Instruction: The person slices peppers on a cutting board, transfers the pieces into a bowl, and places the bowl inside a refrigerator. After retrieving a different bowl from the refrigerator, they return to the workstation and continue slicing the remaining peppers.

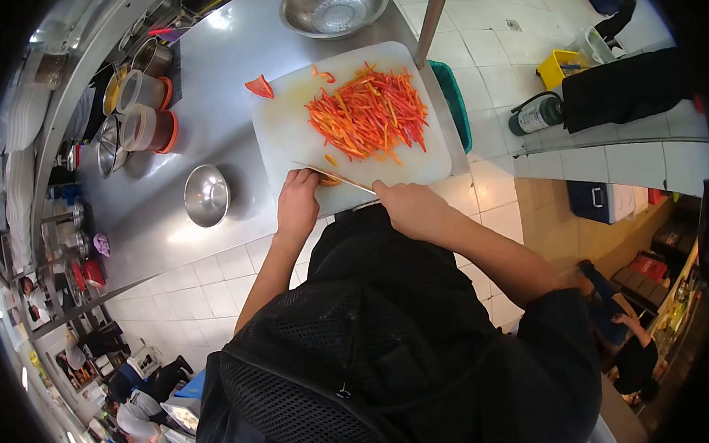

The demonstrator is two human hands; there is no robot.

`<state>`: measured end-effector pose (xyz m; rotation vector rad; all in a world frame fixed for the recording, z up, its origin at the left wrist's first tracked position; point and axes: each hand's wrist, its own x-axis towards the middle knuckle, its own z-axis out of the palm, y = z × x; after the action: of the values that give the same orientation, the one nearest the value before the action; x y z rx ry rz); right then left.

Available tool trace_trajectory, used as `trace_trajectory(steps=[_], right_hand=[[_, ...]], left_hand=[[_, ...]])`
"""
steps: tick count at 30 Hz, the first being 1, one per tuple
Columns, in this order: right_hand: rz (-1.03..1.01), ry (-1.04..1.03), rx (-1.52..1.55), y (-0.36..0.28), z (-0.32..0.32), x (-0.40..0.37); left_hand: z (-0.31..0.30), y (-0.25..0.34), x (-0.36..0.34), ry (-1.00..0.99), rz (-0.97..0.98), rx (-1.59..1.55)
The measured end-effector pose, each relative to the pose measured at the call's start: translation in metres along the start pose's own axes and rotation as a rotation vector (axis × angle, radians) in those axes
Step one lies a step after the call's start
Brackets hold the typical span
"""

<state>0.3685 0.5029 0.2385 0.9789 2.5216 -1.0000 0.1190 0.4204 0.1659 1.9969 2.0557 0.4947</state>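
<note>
Cropped and covered
Large bowl (pixel 334 14), top centre — rim cut off; pepper piece (pixel 328 181), mid-frame — partly hidden by the person's left hand (pixel 299 202).

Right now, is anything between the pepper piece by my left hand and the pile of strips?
Yes. The knife in your right hand crosses the gap, on the pile side of the piece by your left hand. Beyond it, a small loose strip lies on the board.

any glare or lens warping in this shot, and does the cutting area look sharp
head view: white glare on the shiny stainless-steel table, fisheye bending with black corners, thin red and orange strips fairly clear, slim knife blade hard to read in detail, grey-shirted person at lower left small and soft
</note>
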Motion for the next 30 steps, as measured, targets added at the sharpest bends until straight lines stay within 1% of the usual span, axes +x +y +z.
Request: trace_trajectory(steps=[1, 2, 3, 4, 5, 6, 7, 9, 10, 12, 14, 16, 19, 21, 22, 24, 25, 28, 30], right_hand=[[0.0, -0.001, -0.002, 0.007, 0.008, 0.009], [-0.037, 0.047, 0.02, 0.018, 0.019, 0.023], [-0.074, 0.095, 0.042, 0.02, 0.018, 0.03], [-0.075, 0.098, 0.043, 0.022, 0.017, 0.036], [-0.072, 0.149, 0.086, 0.02, 0.018, 0.042], [-0.068, 0.202, 0.126, 0.016, 0.015, 0.044], [-0.065, 0.212, 0.123, 0.015, 0.008, 0.04], [-0.074, 0.283, 0.122, 0.009, -0.001, 0.024], [-0.076, 0.276, 0.123, 0.004, -0.004, 0.016], [-0.06, 0.164, 0.072, -0.006, -0.006, -0.002], [-0.081, 0.118, 0.042, -0.009, -0.003, -0.009], [-0.1, 0.071, 0.015, -0.01, -0.001, -0.014], [-0.072, 0.049, 0.04, -0.016, -0.006, -0.022], [-0.01, -0.016, 0.029, -0.02, -0.012, -0.027], [-0.004, -0.018, 0.031, -0.015, -0.005, -0.023], [-0.059, 0.101, 0.055, 0.0, 0.02, -0.004], [-0.058, 0.1, 0.055, 0.004, 0.026, 0.004], [-0.107, 0.141, 0.071, 0.006, 0.025, 0.022], [-0.013, 0.143, 0.083, 0.003, 0.013, 0.022]], left_hand=[[0.0, 0.0, 0.0, -0.016, -0.003, 0.01], [0.001, 0.0, -0.001, -0.016, -0.003, 0.009], [0.0, 0.001, -0.001, -0.01, -0.001, 0.008], [0.0, 0.001, -0.001, -0.003, 0.003, 0.01], [-0.003, -0.001, -0.003, -0.009, 0.009, 0.017], [-0.005, -0.001, -0.005, -0.003, 0.052, 0.03], [-0.005, -0.001, -0.002, 0.011, 0.097, 0.04], [-0.008, -0.001, -0.003, 0.011, 0.098, 0.032], [-0.01, 0.0, -0.004, 0.012, 0.101, 0.026], [-0.011, -0.001, -0.004, -0.005, 0.081, 0.001], [-0.011, -0.004, -0.002, -0.022, 0.063, -0.023], [-0.01, -0.006, -0.001, -0.033, 0.097, 0.035], [-0.011, -0.003, -0.003, -0.051, 0.073, 0.048], [-0.008, -0.005, -0.003, -0.033, 0.074, 0.033], [-0.007, -0.004, -0.003, -0.009, 0.07, 0.019], [-0.008, -0.002, -0.001, -0.023, 0.066, 0.022], [-0.009, -0.001, 0.0, -0.032, 0.062, 0.03], [-0.007, -0.004, -0.002, -0.004, 0.078, 0.007], [-0.005, -0.004, -0.002, 0.005, 0.074, 0.007]])
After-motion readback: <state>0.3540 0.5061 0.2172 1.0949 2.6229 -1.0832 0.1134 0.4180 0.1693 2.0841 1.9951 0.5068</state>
